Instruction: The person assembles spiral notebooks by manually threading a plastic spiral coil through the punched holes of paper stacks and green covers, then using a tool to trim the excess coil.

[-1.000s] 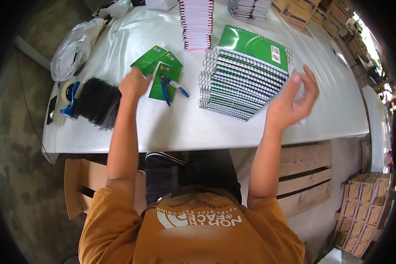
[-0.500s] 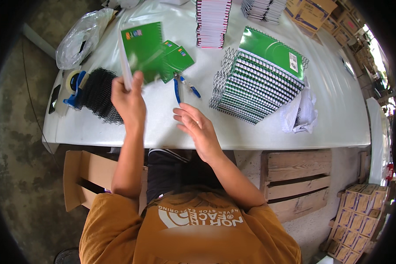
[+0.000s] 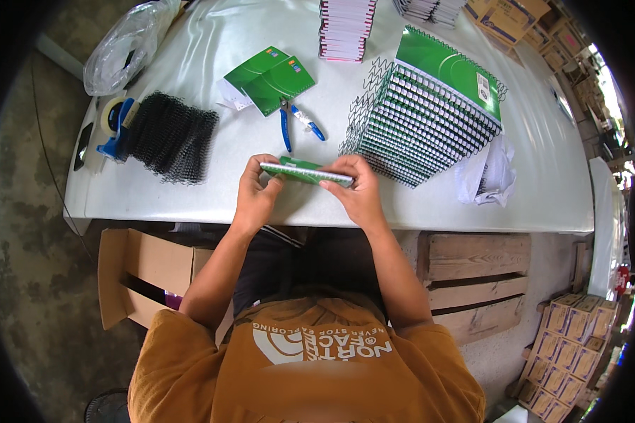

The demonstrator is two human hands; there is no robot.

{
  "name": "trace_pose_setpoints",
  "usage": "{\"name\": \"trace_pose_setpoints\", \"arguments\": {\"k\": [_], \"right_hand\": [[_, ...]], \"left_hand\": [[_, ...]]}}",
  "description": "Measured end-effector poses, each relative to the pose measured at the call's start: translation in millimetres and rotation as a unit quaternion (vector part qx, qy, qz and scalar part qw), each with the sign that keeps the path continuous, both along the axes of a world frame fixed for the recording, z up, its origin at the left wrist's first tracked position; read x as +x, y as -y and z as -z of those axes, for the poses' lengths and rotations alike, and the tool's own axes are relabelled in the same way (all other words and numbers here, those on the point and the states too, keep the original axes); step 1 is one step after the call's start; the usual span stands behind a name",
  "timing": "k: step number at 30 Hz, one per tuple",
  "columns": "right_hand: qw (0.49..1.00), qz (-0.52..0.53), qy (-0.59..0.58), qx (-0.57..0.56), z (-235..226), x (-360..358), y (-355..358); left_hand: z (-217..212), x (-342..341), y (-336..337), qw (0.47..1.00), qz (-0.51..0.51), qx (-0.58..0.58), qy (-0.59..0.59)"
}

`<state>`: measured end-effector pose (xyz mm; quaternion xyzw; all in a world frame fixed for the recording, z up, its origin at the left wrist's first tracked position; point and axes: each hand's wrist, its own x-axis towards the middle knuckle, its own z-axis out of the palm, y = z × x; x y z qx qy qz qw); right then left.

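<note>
Our left grip (image 3: 257, 192) and right grip (image 3: 362, 194) each pinch one end of a green notebook (image 3: 305, 173). Blue-handled pliers (image 3: 285, 131) lie beyond it.

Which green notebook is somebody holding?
The green notebook between the left hand and right hand; the other green notebooks lie by the blue-handled pliers or in the big stack.

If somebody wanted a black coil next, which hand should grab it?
Probably the left hand, since it's nearer the black coils. Both hands hold the green notebook, so the right hand would have to hold it alone.
</note>
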<state>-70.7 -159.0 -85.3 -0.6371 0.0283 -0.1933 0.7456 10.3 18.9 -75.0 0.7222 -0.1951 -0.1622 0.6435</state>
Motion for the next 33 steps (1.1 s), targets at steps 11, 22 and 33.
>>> {"name": "trace_pose_setpoints", "arguments": {"k": [11, 22, 33], "right_hand": [[0.999, -0.026, -0.019, -0.013, 7.4, -3.0, 9.4], [0.987, -0.066, 0.026, -0.147, 5.1, -10.3, 9.8], [0.993, -0.048, 0.016, -0.104, 0.3, -10.1, 9.0]], "left_hand": [[11.6, -9.5, 6.2, 0.997, 0.026, -0.035, -0.062], [-3.1, 107.9, -58.8, 0.767, -0.248, 0.521, 0.281], [-20.3, 119.4, -64.5, 0.905, -0.272, 0.244, 0.219]]}}
